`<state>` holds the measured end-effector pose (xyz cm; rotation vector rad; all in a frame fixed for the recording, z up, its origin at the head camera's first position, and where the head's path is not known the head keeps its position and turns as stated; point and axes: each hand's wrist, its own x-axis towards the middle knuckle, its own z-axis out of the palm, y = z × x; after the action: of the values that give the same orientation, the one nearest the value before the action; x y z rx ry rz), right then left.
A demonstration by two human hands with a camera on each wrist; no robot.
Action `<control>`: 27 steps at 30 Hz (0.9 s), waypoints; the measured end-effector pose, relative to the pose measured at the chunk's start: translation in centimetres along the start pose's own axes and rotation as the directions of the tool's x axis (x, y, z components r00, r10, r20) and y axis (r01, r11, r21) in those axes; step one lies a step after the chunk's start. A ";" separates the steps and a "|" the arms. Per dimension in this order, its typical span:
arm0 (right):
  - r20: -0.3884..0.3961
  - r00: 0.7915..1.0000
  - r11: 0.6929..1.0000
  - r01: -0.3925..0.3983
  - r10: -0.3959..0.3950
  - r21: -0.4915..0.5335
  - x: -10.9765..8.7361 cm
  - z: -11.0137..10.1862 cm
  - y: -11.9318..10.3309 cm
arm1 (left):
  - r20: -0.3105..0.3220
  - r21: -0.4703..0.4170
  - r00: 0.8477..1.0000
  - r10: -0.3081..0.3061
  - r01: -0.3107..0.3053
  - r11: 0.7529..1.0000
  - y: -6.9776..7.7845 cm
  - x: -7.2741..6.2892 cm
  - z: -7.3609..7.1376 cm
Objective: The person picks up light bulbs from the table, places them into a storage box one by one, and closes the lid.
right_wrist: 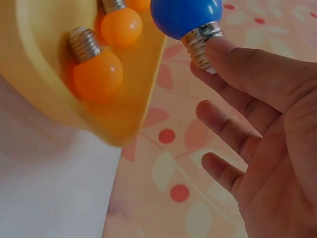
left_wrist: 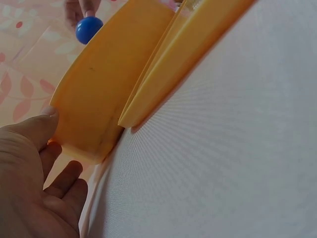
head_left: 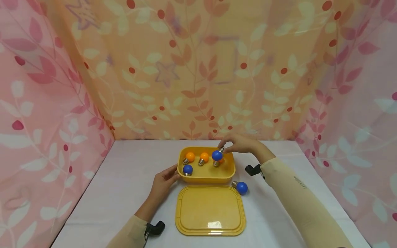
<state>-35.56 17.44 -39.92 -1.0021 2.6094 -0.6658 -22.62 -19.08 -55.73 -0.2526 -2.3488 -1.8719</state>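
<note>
A yellow plastic container (head_left: pixel 207 180) stands on the table. In it lie several orange light bulbs (head_left: pixel 190 157) with metal screw bases, and a blue bulb (head_left: pixel 187 169) at the front left. My right hand (head_left: pixel 240 143) pinches a second blue bulb (head_left: pixel 217 155) by its screw base between thumb and index finger, above the container's right part; its remaining fingers are spread in the right wrist view. My left hand (head_left: pixel 162 181) touches the container's left end with thumb and fingertips (left_wrist: pixel 49 111), loosely bent. Another blue bulb (head_left: pixel 242 188) lies on the table, right of the container's front corner.
A yellow lid (head_left: pixel 210 210) lies flat just in front of the container. White cloth covers the table (head_left: pixel 130 172). Patterned curtains (head_left: pixel 198 75) close off the back and both sides.
</note>
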 end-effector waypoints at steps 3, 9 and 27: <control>0.067 0.998 1.000 0.008 -0.008 0.001 1.5 0.4 -0.6 | 0.002 0.004 1.000 0.007 -0.007 1.000 0.1 0.1 -0.1; 0.159 0.987 0.998 0.044 -0.036 -0.045 4.1 1.7 -1.4 | 0.006 -0.002 1.000 0.008 -0.008 1.000 0.4 0.0 -0.1; 0.333 0.938 0.995 0.095 -0.096 0.019 7.5 4.4 -2.9 | 0.020 -0.072 1.000 0.012 -0.010 0.997 -0.1 0.1 -0.1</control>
<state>-37.63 9.02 -42.88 -1.1370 2.2768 -0.4720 -22.78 -19.22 -55.78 -0.2927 -2.2915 -1.9600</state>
